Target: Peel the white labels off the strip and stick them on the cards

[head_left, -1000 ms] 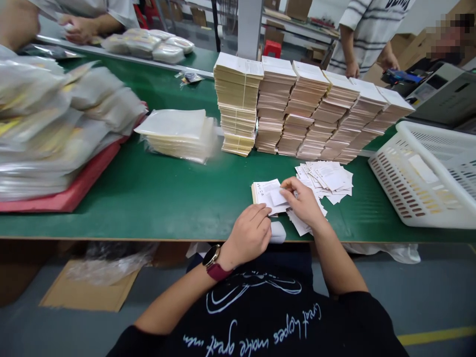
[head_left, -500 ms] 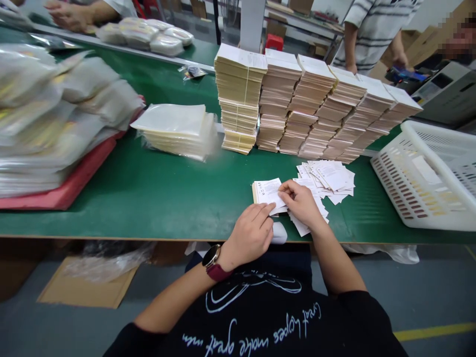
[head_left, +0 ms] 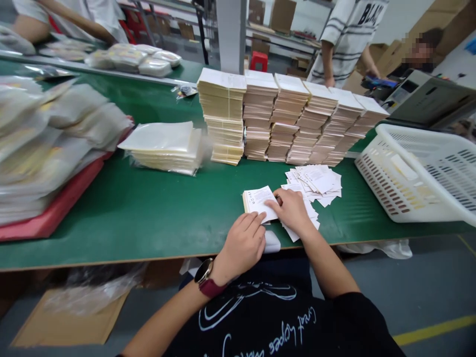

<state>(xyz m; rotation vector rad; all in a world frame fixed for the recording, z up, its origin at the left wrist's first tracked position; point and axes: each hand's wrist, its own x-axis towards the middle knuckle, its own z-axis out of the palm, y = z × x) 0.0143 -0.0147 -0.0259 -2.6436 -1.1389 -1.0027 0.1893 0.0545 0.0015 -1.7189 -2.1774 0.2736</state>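
A squared stack of white printed leaflets [head_left: 256,196] lies on the green table in front of me. My left hand [head_left: 245,240] rests at its near edge, fingers stretched out together over the top sheet, thumb hidden. My right hand [head_left: 292,210] is closed at the stack's right side, thumb on top of the printed sheet and fingers curled by its edge. Loose leaflets [head_left: 318,181] spread in a fanned pile beyond and beneath my right hand. A small white rounded object [head_left: 272,242] sits by the table edge, partly behind my left hand.
Tall banded paper stacks [head_left: 221,119] line the back. Clear plastic bags [head_left: 159,141] lie left of them, and a bigger heap of filled bags [head_left: 63,148] rests on a red tray [head_left: 55,218]. A white perforated basket [head_left: 394,198] stands right. Other people [head_left: 345,39] are across the table.
My view has shifted, so the scene sits lower and further left. My right thumb has slid across the top sheet, and my right fingers have curled at its edge. My left hand still rests on the stack.
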